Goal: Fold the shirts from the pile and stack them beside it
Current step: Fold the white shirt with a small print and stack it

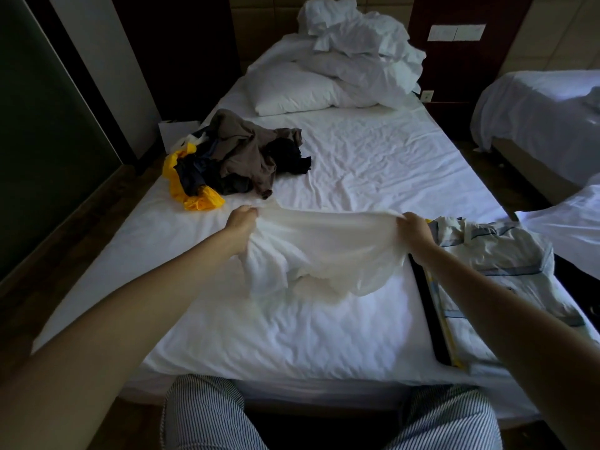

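Observation:
A white shirt (pixel 324 248) hangs stretched between my two hands above the middle of the bed (pixel 292 332). My left hand (pixel 242 219) grips its left top edge and my right hand (pixel 417 227) grips its right top edge. The lower part of the shirt droops in folds onto the sheet. The pile of unfolded clothes (pixel 240 157), brown, black, navy and yellow, lies at the bed's left edge behind my left hand. A stack of folded shirts (pixel 493 267), topped by a pale one with blue stripes, lies at the right under my right forearm.
A pillow (pixel 292 89) and a crumpled white duvet (pixel 360 37) sit at the head of the bed. A second bed (pixel 539 112) stands at the right. My knees in striped trousers (pixel 207 414) are at the foot of the bed.

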`<state>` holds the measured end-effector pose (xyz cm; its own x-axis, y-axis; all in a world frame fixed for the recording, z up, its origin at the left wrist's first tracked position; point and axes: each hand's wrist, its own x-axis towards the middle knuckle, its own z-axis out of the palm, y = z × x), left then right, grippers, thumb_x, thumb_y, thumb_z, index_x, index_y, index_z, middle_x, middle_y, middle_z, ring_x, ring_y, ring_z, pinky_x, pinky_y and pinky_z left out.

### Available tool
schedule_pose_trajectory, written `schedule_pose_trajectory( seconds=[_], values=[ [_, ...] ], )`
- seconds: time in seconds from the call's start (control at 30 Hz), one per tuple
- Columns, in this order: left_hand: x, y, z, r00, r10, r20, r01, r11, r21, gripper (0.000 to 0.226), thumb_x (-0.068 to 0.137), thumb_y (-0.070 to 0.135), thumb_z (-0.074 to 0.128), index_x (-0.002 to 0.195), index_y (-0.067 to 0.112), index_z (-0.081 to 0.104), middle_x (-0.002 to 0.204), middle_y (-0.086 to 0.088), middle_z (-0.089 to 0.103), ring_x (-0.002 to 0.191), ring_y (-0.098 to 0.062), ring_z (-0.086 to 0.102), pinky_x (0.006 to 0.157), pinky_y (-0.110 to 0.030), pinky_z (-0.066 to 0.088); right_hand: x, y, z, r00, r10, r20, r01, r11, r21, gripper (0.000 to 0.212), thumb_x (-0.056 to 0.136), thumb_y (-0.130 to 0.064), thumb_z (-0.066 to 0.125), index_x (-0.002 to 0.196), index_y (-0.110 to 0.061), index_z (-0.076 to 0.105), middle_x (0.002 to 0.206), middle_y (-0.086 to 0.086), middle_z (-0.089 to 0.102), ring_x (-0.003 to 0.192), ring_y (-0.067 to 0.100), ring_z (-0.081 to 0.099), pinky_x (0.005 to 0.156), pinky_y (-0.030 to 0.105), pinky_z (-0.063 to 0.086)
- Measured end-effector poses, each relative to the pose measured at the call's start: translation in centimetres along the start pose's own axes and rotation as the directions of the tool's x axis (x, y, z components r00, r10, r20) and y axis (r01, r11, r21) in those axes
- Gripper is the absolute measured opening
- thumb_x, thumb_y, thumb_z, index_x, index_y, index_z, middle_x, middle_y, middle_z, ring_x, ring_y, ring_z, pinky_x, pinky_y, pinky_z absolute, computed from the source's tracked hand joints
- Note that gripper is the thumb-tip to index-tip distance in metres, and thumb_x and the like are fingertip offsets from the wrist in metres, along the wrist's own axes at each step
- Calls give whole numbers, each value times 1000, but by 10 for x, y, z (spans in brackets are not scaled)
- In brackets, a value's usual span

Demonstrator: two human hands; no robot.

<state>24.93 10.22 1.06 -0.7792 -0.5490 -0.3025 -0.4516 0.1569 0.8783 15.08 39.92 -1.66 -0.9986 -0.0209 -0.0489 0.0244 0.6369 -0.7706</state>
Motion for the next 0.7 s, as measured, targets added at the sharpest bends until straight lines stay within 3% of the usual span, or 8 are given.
schedule_pose_trajectory(
  seconds=[0.07, 0.13, 0.23, 0.3, 0.47, 0.53, 0.6, 0.7],
  values=[
    [-2, 11, -10, 982, -57, 180, 100, 964, -245, 36, 100, 26, 45, 132, 11, 50, 123, -9, 57, 111, -31, 55, 96, -46, 43, 11, -15, -17, 995, -23, -96, 23, 1000, 2, 24, 98, -11, 36, 98, 7, 52, 101, 28, 53, 95, 35, 51, 69, 33, 31],
    [-2, 31, -25, 975, 67, 212, -21, 977, -214, 32, 99, 26, 50, 125, 10, 57, 124, -9, 60, 112, -29, 57, 99, -40, 45, 20, -36, -44, 976, -148, -162, 139, 988, -62, 30, 100, -17, 37, 106, 7, 54, 112, 29, 57, 105, 41, 53, 78, 36, 35],
    [1, 71, -56, 923, 382, 39, -383, 923, 39, 14, 99, 19, 50, 105, 12, 60, 99, -4, 60, 92, -16, 56, 79, -20, 45, 27, -67, -87, 900, -418, -123, 362, 875, -321, 35, 99, -32, 41, 112, -3, 57, 114, 24, 61, 106, 41, 55, 80, 40, 40],
    [4, 105, -82, 820, 571, -26, -550, 801, 238, 20, 99, 19, 48, 82, 13, 56, 78, -6, 50, 72, -13, 46, 63, -25, 36, 26, -94, -111, 836, -539, -101, 430, 760, -488, 39, 98, -39, 42, 114, -7, 57, 111, 22, 63, 102, 40, 58, 76, 40, 41],
    [-4, 192, -133, 667, 744, -45, -657, 616, 434, 39, 98, 33, 47, 62, 19, 39, 64, -1, 37, 60, -17, 40, 57, -30, 26, 23, -166, -159, 636, -729, -253, 467, 625, -626, 35, 100, -35, 40, 112, -7, 58, 100, 20, 65, 91, 38, 61, 68, 38, 39],
    [-12, 207, -143, 709, 683, 173, -640, 522, 564, 41, 93, 50, 48, 70, 17, 52, 73, -4, 48, 72, -23, 49, 62, -28, 33, 28, -179, -166, 661, -719, -216, 462, 616, -637, 36, 99, -37, 39, 111, -9, 58, 97, 20, 65, 88, 37, 61, 67, 36, 37],
    [-23, 203, -148, 793, 446, 415, -598, 444, 667, 76, 70, 82, 46, 87, 10, 64, 88, -8, 58, 84, -27, 55, 70, -26, 39, 35, -179, -165, 786, -617, 20, 457, 559, -692, 41, 97, -45, 38, 102, -11, 60, 96, 15, 65, 86, 31, 60, 67, 33, 37],
    [-23, 179, -156, 869, 121, 480, -455, 577, 678, 93, 43, 91, 55, 101, 19, 66, 104, 2, 63, 95, -16, 60, 79, -24, 47, 38, -165, -157, 865, -412, 287, 493, 590, -639, 49, 92, -54, 44, 95, -10, 65, 97, 8, 65, 87, 22, 58, 74, 33, 43]
  ],
)
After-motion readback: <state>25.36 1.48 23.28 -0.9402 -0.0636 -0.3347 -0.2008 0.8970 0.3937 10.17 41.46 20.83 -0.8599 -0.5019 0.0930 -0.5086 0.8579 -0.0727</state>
